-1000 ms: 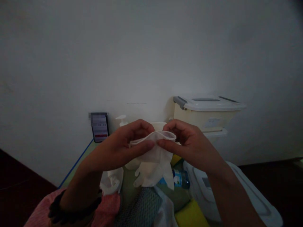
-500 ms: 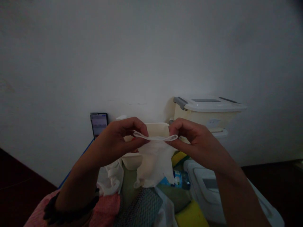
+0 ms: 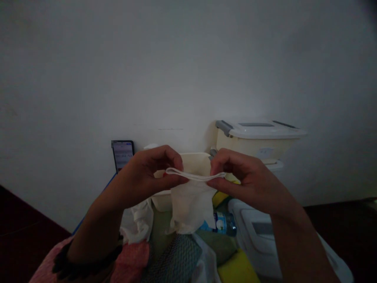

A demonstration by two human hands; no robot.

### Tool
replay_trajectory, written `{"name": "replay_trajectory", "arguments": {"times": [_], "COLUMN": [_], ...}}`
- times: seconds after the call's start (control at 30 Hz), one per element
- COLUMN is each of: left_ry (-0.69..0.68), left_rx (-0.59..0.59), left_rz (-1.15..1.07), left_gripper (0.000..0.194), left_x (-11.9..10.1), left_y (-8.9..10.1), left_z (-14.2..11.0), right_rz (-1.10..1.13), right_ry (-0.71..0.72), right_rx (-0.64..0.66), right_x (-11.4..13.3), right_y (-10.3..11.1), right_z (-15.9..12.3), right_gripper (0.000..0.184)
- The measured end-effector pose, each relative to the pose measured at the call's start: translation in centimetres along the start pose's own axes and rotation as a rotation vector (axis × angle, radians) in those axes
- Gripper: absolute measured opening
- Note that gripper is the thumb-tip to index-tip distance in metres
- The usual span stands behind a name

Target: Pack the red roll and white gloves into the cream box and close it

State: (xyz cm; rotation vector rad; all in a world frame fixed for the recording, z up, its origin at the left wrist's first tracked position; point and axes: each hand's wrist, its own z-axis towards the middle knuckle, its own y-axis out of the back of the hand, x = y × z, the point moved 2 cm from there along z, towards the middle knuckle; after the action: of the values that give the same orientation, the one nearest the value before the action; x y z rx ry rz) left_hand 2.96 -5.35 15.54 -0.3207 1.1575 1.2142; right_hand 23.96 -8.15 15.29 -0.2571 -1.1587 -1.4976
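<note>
A thin white disposable glove hangs fingers-down in front of me. My left hand pinches the left side of its rolled cuff, and my right hand pinches the right side, so the cuff is stretched into a narrow line between them. Both hands are closed on the glove. Behind the glove stands a cream open box. A dark bracelet circles my left wrist.
A phone with a lit screen leans on the white wall. A cream lidded storage box stands at the right, a white bin lid below it. A water bottle, grey cloth, white cloth and yellow item lie beneath.
My hands have drawn apart, pulling the glove's cuff from a rounded opening into a flat, stretched line. The glove hangs straighter than before.
</note>
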Motion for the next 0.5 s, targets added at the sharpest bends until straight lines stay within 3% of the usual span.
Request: {"name": "replay_trajectory", "arguments": {"times": [0.3,0.5], "left_ry": [0.028,0.080], "left_rx": [-0.037,0.006], "left_rz": [-0.130,-0.103], "left_gripper": [0.013,0.011], "left_x": [-0.16,0.55], "left_y": [0.41,0.70], "left_z": [-0.13,-0.12], "right_rz": [0.011,0.020], "right_ry": [0.000,0.019], "right_rx": [0.008,0.000], "right_x": [0.10,0.00], "right_y": [0.37,0.36], "right_z": [-0.02,-0.02], "right_gripper": [0.012,0.013]}}
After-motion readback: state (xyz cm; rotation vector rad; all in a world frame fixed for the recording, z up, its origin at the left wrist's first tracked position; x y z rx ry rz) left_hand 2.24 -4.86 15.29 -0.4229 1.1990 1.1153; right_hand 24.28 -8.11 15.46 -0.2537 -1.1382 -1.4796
